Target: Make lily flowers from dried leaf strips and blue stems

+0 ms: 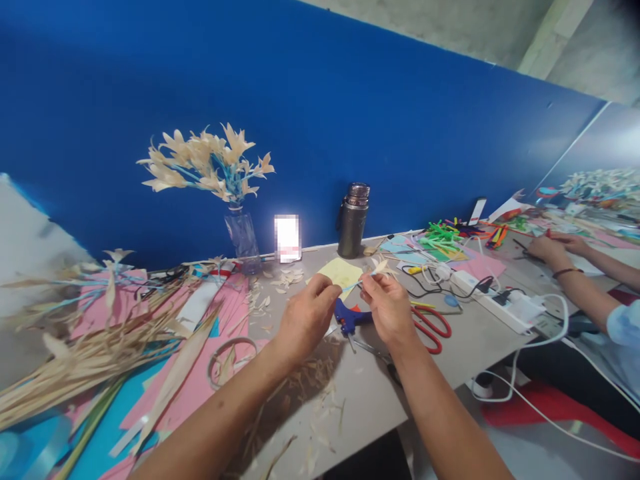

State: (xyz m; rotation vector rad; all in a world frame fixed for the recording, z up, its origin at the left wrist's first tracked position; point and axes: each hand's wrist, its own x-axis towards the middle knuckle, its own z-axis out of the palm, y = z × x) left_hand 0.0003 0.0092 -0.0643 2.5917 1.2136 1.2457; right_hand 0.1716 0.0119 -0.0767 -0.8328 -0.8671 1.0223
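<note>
Above the middle of the table my left hand (309, 317) pinches one end of a thin light-blue stem (351, 287). My right hand (387, 303) closes on the stem's other end, where a pale husk flower (381, 267) sticks up past the fingers. Beneath and between both hands lie a blue glue gun (350, 316) and a yellow paper sheet (341, 275). Red-handled scissors (434, 328) rest to the right of my right hand.
Husk flowers stand in a clear vase (243, 241) near a dark flask (353, 223). Dried husks (85, 360) and a tape ring (215, 363) lie left. A white power strip (493, 303) with cables lies right, near another person's hands (550, 250).
</note>
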